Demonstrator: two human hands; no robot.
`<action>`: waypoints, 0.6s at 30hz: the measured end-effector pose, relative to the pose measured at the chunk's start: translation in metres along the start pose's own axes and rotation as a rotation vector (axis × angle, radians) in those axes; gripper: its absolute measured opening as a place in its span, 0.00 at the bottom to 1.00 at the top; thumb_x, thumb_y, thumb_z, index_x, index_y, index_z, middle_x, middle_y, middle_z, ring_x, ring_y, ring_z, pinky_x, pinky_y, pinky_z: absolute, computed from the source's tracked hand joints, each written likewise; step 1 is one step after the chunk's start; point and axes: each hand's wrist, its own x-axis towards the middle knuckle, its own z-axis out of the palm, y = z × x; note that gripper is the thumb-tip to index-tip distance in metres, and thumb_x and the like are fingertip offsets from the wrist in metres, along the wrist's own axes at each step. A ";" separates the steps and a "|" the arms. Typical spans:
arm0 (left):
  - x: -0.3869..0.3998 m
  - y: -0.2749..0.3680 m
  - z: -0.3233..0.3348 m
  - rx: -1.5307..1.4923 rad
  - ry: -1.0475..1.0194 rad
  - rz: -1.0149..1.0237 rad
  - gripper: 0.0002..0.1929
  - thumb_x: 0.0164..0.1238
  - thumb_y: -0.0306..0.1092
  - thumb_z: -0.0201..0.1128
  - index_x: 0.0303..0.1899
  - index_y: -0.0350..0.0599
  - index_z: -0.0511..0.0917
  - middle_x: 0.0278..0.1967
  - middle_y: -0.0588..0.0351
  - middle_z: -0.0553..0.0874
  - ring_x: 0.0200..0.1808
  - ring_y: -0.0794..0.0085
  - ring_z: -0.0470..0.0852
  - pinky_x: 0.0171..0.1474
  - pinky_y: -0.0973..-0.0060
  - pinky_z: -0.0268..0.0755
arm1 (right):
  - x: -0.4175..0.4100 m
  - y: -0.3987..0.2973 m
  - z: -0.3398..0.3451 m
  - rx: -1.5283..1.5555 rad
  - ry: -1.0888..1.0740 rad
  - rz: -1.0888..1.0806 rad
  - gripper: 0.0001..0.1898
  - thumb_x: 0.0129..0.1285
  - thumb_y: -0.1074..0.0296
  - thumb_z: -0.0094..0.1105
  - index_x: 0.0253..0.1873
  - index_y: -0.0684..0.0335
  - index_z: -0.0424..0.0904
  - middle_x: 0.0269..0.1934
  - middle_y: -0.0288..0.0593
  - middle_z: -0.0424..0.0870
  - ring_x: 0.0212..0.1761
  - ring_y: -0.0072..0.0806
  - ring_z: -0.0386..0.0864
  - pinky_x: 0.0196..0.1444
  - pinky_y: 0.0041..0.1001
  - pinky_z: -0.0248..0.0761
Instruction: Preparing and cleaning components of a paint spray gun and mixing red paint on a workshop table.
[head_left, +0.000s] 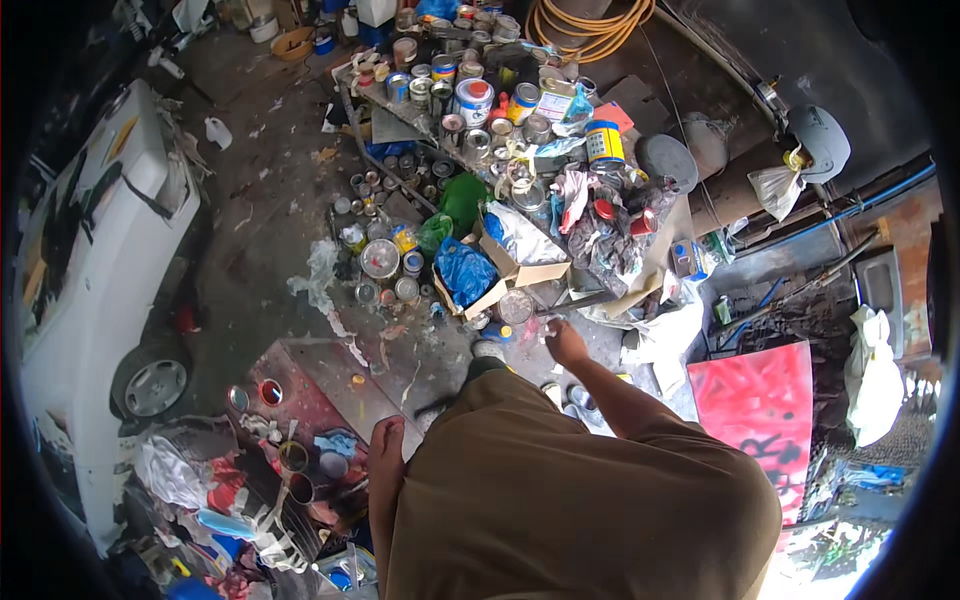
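Note:
My right hand (568, 346) reaches forward over the floor, fingers curled. A small whitish spot shows at its fingertips; whether it is something held is unclear. Just ahead lie a flat dark strip (577, 302) and a round tin (516, 307). Slightly left of that hand is a small blue and yellow can (495, 332). Beyond stand an open cardboard box with blue plastic (463, 271) inside and another holding white plastic (525, 234). My left hand (387, 444) hangs beside my body, near a red-stained panel (300, 375); its fingers are partly hidden.
A cluttered bench (390, 97) carries many paint cans (474, 103). More tins (380, 259) crowd the floor. A white car (112, 247) stands at the left, with rags and cups (292, 455) nearer me. On the right are a red panel (757, 405) and a hanging helmet (819, 142).

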 end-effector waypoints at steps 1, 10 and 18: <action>0.003 0.005 0.007 0.054 -0.020 0.002 0.16 0.77 0.39 0.55 0.53 0.36 0.77 0.49 0.52 0.82 0.52 0.69 0.78 0.58 0.74 0.67 | 0.015 0.003 -0.015 0.019 0.053 -0.045 0.21 0.60 0.65 0.59 0.59 0.61 0.73 0.57 0.59 0.77 0.58 0.57 0.77 0.60 0.46 0.71; 0.034 0.049 0.092 0.144 -0.091 0.040 0.18 0.76 0.40 0.57 0.56 0.36 0.77 0.50 0.50 0.83 0.54 0.67 0.79 0.60 0.73 0.68 | 0.182 0.009 -0.196 -0.140 0.326 -0.104 0.34 0.55 0.59 0.68 0.64 0.65 0.64 0.62 0.62 0.70 0.62 0.61 0.73 0.62 0.48 0.71; 0.042 0.053 0.149 0.245 0.034 0.097 0.17 0.76 0.39 0.57 0.56 0.36 0.77 0.49 0.49 0.84 0.53 0.66 0.80 0.59 0.72 0.70 | 0.274 0.000 -0.230 -0.453 0.076 0.080 0.39 0.59 0.47 0.62 0.70 0.62 0.62 0.71 0.59 0.65 0.72 0.54 0.66 0.68 0.50 0.66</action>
